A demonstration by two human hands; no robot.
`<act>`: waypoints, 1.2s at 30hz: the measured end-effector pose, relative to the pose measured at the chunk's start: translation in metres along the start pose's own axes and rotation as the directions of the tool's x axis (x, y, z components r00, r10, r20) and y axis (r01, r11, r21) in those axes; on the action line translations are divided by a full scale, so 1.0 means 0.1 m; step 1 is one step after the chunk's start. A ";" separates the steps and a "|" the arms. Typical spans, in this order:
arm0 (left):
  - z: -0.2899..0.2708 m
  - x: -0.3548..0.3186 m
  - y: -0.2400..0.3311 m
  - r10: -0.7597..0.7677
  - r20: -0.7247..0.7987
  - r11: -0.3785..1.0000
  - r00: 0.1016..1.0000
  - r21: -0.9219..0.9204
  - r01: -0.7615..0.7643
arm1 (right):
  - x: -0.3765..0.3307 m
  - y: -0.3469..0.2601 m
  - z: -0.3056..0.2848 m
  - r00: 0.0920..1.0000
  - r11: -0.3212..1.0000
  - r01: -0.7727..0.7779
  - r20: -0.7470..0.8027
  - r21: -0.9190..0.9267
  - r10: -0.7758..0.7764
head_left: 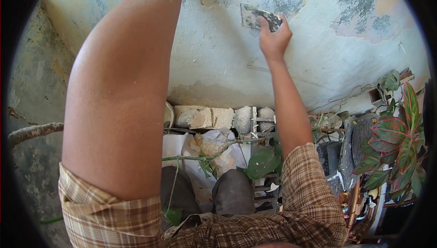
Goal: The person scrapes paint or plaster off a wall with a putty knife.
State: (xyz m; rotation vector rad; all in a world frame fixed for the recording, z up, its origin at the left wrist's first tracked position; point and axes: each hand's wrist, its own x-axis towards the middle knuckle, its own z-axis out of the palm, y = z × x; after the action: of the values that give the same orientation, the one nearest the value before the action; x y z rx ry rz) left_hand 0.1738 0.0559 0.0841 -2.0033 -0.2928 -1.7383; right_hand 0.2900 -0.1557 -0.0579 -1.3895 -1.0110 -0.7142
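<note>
My right hand (276,40) grips a flat rectangular scraper (253,16), its thumb on the near face and its fingers curled over the right end. The scraper is smeared with pale and dark residue and lies close against the wall (218,56). Pale coating covers much of that wall, with bluish-grey, flaking patches showing around the scraper and at the upper right. Raised high across the left side, my left arm (123,66) reaches to the top edge, where its hand passes out of the picture.
Stones and a pale block (223,117) line the wall's foot. White sheeting with crumbled debris (218,150) lies below, near my knees (232,191). A thin vine (214,155) crosses in front. A red-edged leafy plant (403,138) stands right; a branch (36,133) juts in left.
</note>
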 end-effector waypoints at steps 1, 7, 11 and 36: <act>0.00 0.00 0.00 -0.004 0.003 1.000 1.000 0.000 0.004 | 0.02 -0.02 -0.01 1.000 1.000 -0.002 0.005 -0.001 0.002; -0.05 0.04 -0.04 0.018 0.007 1.000 1.000 0.018 -0.018 | 0.03 -0.14 0.07 0.998 0.986 -0.055 -0.037 -0.156 0.050; 0.04 -0.08 0.01 -0.020 0.002 1.000 1.000 0.003 0.020 | -0.03 -0.02 -0.05 0.993 0.988 -0.119 -0.038 -0.098 0.116; 0.01 -0.05 -0.03 0.009 -0.036 1.000 0.999 -0.002 -0.009 | -0.13 -0.11 0.22 0.980 0.997 -0.069 -0.182 0.036 0.074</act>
State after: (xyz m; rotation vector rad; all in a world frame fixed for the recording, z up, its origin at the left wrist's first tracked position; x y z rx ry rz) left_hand 0.1719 0.0598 0.0801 -1.9697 -0.2690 -1.7681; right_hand 0.2707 -0.1371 -0.0666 -1.3027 -0.8196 -0.7563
